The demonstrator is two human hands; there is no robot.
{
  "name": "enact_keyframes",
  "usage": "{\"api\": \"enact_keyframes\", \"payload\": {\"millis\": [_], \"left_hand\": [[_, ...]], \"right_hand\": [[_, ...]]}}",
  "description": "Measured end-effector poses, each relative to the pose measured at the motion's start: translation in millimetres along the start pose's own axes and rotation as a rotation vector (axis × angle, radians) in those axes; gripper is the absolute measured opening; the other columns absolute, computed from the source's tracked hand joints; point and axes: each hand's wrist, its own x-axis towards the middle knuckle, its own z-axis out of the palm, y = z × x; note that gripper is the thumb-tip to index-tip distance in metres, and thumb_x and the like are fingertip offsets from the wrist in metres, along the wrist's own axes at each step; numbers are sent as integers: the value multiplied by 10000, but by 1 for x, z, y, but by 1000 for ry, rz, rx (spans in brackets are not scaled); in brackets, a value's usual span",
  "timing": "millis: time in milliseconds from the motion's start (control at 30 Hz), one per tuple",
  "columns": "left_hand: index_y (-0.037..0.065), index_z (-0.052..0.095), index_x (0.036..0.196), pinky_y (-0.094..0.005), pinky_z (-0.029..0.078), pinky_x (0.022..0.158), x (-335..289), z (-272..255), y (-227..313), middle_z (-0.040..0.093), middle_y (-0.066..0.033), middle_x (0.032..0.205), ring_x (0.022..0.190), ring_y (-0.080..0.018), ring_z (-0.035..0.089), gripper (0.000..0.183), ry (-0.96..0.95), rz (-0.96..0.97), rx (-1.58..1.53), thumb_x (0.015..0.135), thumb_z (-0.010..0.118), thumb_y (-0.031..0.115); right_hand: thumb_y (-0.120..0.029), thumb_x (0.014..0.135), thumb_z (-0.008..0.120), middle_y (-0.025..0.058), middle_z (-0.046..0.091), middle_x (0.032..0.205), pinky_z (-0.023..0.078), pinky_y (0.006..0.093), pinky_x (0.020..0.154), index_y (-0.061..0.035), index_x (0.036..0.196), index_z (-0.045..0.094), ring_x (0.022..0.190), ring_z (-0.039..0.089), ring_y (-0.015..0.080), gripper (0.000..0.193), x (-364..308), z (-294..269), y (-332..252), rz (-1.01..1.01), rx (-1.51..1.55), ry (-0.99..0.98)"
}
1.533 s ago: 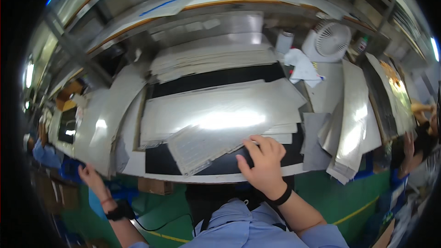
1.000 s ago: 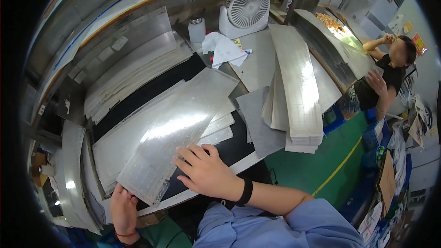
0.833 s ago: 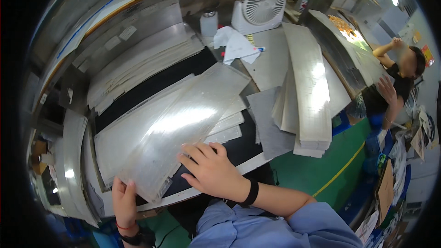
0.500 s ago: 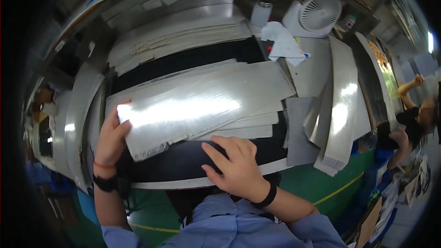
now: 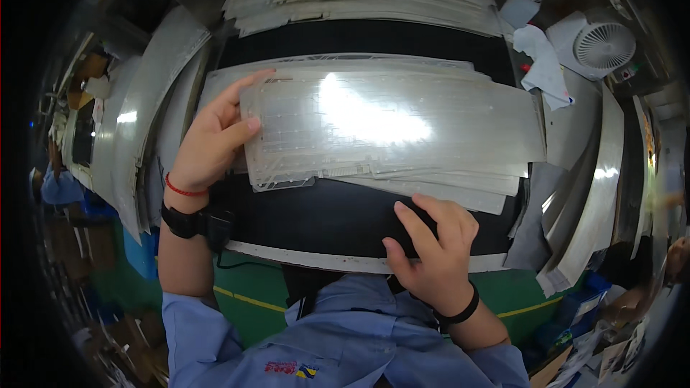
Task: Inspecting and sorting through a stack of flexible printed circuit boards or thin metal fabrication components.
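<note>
A thin, shiny silvery sheet (image 5: 474,122) lies across the middle of the black work surface (image 5: 302,219), on top of several similar sheets that stick out beneath its near edge. Strong glare covers its centre, and fine cut-outs show along its left end and near edge. My left hand (image 5: 208,147) pinches that left end, thumb on the upper face, with the other fingers at the far corner and partly hidden. Off the sheet, over the front of the black surface, my right hand (image 5: 442,259) hovers with fingers spread and nothing in it.
More flat sheets (image 5: 374,3) are piled along the back. Long curved-looking strips (image 5: 593,194) stand at the right, others (image 5: 162,79) at the left. A white fan (image 5: 600,47), a white cloth (image 5: 543,65) and a light container (image 5: 519,7) occupy the back right corner.
The whole view has shifted, so the bench sits farther up and right. The sheet lies more level across the pile, its left end still in my left hand. My right hand stays open nearby.
</note>
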Motion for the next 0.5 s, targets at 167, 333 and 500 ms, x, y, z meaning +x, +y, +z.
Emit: {"api": "enact_keyframes", "payload": {"millis": [167, 333, 500], "left_hand": [[-20, 423, 1396, -255, 478, 899, 0, -7, 3, 614, -110, 1207, 1026, -115, 605, 454, -20, -50, 74, 969, 539, 82], [-28, 422, 1393, -251, 480, 887, -2, -8, -1, 629, -104, 1181, 1029, -113, 610, 451, 99, -91, 118, 968, 531, 73], [-41, 409, 1393, -249, 489, 878, -4, -1, 3, 627, -102, 1189, 1021, -112, 615, 474, 122, -47, 91, 951, 548, 58]], "right_hand": [[-330, 764, 737, 148, 503, 1362, 291, 450, 1010, -98, 1286, 583, 1214, 460, 320, 592, 9, 0, -4, 79, -114, -73], [-409, 792, 711, 144, 438, 1451, 207, 494, 1072, -78, 1382, 490, 1310, 385, 351, 712, 17, 5, -5, 154, -194, -231], [-430, 798, 702, 132, 420, 1474, 190, 504, 1079, -83, 1379, 497, 1318, 382, 349, 707, 19, 4, -5, 163, -188, -273]]}}
